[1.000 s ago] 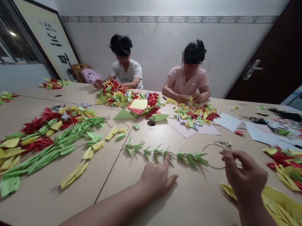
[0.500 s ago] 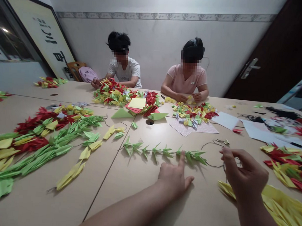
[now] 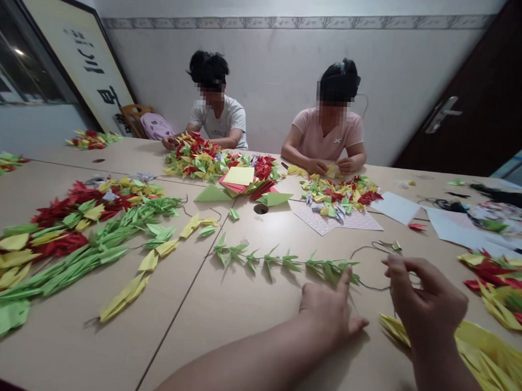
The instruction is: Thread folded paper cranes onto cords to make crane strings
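Observation:
A strand of green folded-paper pieces (image 3: 286, 260) lies across the middle of the table, threaded on a dark string (image 3: 373, 288). My left hand (image 3: 325, 313) is over the strand's right end, index finger stretched out to its last pieces and thumb spread; the other fingers are curled, with nothing seen in them. To the right, my right hand (image 3: 430, 292) is closed in a pinch on the dark string, which loops beside it; the pinched bit itself is mostly hidden. A small metallic clip-like piece (image 3: 396, 246) lies just beyond those fingertips. Yellow folded paper (image 3: 491, 361) lies below the right wrist.
Green garlands (image 3: 89, 257) and a yellow paper strand (image 3: 149, 261) lie at left. Red, yellow and green piles (image 3: 503, 289) sit at right. Two people sit across the table, behind mixed paper piles (image 3: 341, 190) and square sheets (image 3: 239, 175). White sheets (image 3: 396, 208) lie at back right.
My left hand has slid right along the green strand, its index finger now at the strand's right end. My right hand keeps its pinch. The view has shifted slightly.

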The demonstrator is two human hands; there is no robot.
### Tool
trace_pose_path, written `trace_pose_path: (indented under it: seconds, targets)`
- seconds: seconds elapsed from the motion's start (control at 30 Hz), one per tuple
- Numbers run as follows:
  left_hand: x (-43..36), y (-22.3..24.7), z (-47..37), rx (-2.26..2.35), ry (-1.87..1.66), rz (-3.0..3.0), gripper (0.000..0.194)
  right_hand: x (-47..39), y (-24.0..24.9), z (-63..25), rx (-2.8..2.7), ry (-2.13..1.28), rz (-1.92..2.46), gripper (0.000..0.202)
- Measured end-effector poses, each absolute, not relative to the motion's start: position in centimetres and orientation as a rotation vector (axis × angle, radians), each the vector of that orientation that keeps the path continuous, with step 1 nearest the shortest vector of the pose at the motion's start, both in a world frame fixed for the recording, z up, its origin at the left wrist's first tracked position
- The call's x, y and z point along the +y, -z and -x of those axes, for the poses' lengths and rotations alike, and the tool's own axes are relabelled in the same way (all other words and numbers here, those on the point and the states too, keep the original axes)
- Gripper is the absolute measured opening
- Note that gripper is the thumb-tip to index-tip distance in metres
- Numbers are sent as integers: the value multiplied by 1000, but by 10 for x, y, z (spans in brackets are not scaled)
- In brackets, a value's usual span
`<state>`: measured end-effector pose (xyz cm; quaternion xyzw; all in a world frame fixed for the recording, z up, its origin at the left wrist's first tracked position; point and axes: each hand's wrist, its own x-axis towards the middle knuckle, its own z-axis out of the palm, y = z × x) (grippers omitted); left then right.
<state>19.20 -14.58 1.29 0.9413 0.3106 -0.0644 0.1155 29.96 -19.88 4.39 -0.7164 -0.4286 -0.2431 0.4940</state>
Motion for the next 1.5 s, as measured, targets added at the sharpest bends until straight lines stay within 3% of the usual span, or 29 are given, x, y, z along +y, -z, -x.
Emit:
trace_pose_path:
  seconds: [0.27, 0.5, 0.63, 0.7, 0.77, 1.07, 1.5]
  targets:
    - [-153, -11, -200, 854, 147, -2769, 84, -201, -41, -302, -1093, 605, 1724, 19]
    - [-132, -35, -111, 286, 35, -2816, 69, -203, -46, -306, -1086, 628, 1806, 24]
    - [-77, -60, -43, 817, -239, -2687, 50, -204, -46, -306, -1001, 658, 1853, 26]
    - [-48, -67, -11, 1325, -376, -2547, 56, -203, -44, -306, -996, 626, 1890, 28]
    - [-26, -70, 13, 1642, -283, -2382, 66, -202, -40, -306, -1029, 561, 1936, 30]
    - [-36, -53, 14, 1323, 274, -2437, 82, -197, -27, -315, -995, 379, 2065, 35]
    - [-40, -44, 2, 1434, 261, -2437, 76, -198, -33, -311, -974, 410, 2035, 34]
